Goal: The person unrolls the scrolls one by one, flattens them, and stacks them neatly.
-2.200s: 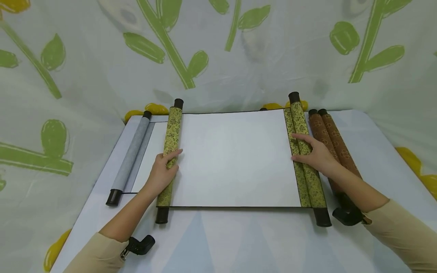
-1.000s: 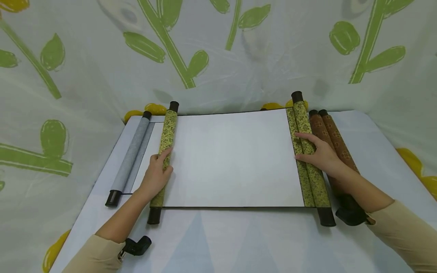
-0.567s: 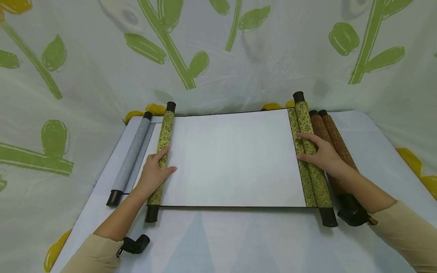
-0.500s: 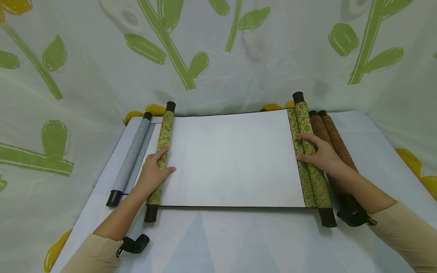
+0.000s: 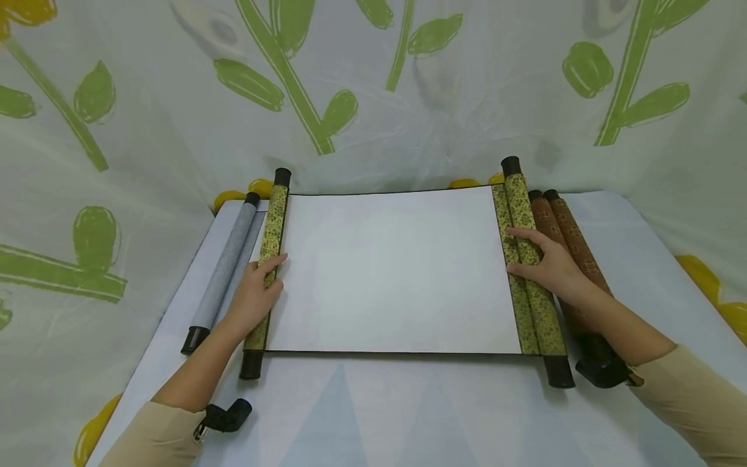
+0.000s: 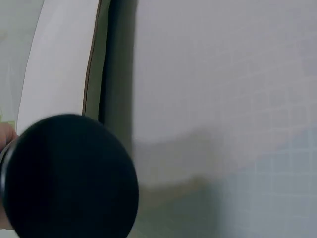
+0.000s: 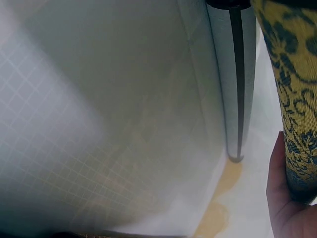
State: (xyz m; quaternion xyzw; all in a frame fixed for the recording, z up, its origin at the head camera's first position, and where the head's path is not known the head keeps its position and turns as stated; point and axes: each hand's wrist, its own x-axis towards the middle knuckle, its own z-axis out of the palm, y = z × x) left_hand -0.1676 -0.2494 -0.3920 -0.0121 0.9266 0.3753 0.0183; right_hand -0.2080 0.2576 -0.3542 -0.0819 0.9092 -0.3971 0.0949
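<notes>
A hanging scroll with yellow, dark-patterned rollers and a blank white sheet point(image 5: 391, 272) spreads across the middle of the head view. My left hand point(image 5: 251, 301) grips its left roller point(image 5: 272, 227), thumb and index finger coming over onto the sheet side. My right hand point(image 5: 548, 263) holds the right roller point(image 5: 543, 318) between thumb and fingers, the tips on the brocade strip beside it. In the left wrist view the roller's black end cap point(image 6: 69, 178) hides most of the left hand. The right wrist view shows the patterned roller point(image 7: 297, 94) against the right hand point(image 7: 290, 213).
A grey-blue scroll point(image 5: 224, 266) lies on the left of the table, partly unrolled beneath the yellow one. Two brown patterned rolls point(image 5: 574, 237) lie side by side to the right. A white curtain with green leaves point(image 5: 408, 123) stands behind the table point(image 5: 408, 421).
My left hand has moved left with the left roller, widening the white sheet and covering more of the grey-blue scroll. The right roller and right hand have shifted slightly right.
</notes>
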